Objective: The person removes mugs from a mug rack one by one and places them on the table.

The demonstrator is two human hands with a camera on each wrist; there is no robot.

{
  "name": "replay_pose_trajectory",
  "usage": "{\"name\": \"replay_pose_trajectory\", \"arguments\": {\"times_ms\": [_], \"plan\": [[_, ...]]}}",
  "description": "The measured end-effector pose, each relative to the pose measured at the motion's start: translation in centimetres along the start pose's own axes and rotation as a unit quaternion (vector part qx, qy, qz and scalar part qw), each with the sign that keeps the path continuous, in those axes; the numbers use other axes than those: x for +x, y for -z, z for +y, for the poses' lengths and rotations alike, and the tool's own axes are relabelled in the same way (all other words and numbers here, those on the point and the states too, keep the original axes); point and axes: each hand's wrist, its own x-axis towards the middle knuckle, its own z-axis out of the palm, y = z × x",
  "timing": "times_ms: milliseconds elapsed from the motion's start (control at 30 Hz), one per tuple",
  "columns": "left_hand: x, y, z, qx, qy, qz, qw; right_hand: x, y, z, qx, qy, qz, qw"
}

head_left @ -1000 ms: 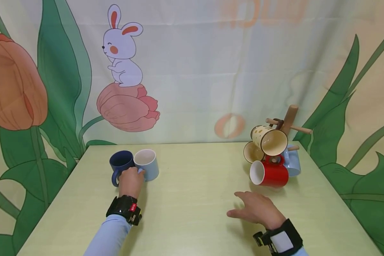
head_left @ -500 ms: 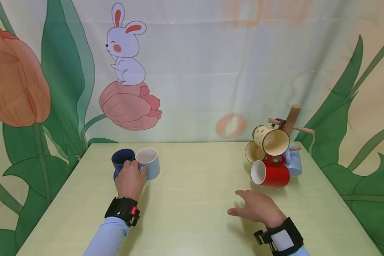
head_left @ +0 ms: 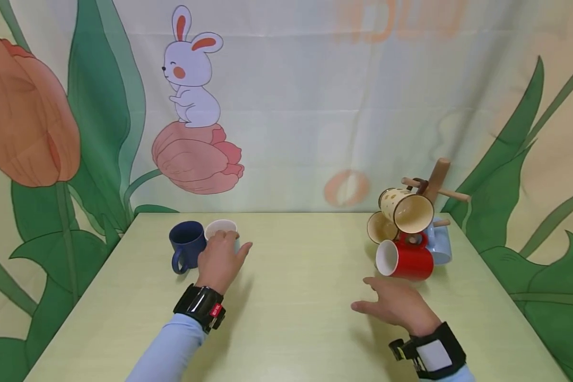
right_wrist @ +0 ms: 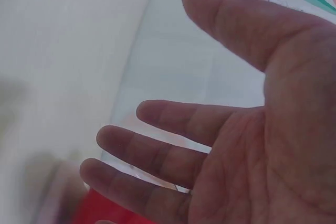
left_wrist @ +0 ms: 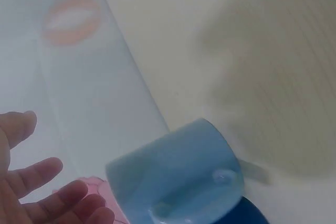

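Note:
My left hand (head_left: 219,262) hovers in front of the light blue mug (left_wrist: 173,174), fingers spread and nothing held; it hides most of that mug in the head view. Directly left of it the dark blue mug (head_left: 188,245) stands upright, handle toward me. On the right, my right hand (head_left: 401,305) is held over the table with thumb and fingers apart, just in front of the red mug (head_left: 413,261). That red mug hangs on its side from a wooden mug rack (head_left: 436,178), its white inside facing left.
Also on the rack are a spotted cream mug (head_left: 406,208), a second cream mug (head_left: 381,227) lower down, and a pale blue mug (head_left: 440,244). The pale table (head_left: 286,297) ends at a printed curtain (head_left: 286,106).
My left hand has left the dark blue mug and shifted right, in front of the light blue one, with its fingers opening. The right hand has drifted slightly right.

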Motion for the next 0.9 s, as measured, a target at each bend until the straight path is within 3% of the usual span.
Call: {"name": "replay_pose_trajectory", "arguments": {"times_ms": [200, 333, 467, 633, 733, 900], "plan": [[0.7, -0.2, 2.3, 0.012, -0.06, -0.015, 0.998, -1.0, 3.8, 1.3, 0.001, 0.001, 0.029, 0.9996], [1.9, 0.1, 4.7, 0.024, -0.087, -0.034, 0.9953, -2.6, 7.4, 2.6, -0.016, 0.024, 0.11, 0.9936], [3.4, 0.6, 7.7, 0.036, -0.114, -0.053, 0.9914, -4.0, 11.1, 4.1, -0.049, -0.002, 0.205, 0.9776], [5.1, 1.2, 11.4, 0.047, -0.165, -0.067, 0.9829, -4.0, 14.2, 5.7, -0.07, -0.085, 0.305, 0.946], [6.1, 1.5, 13.3, 0.045, -0.193, -0.073, 0.9774, -3.1, 15.1, 6.6, -0.075, -0.122, 0.311, 0.9395], [7.4, 2.1, 16.8, 0.048, -0.221, -0.096, 0.9693, -1.7, 16.1, 8.2, -0.083, -0.128, 0.273, 0.9498]]}}
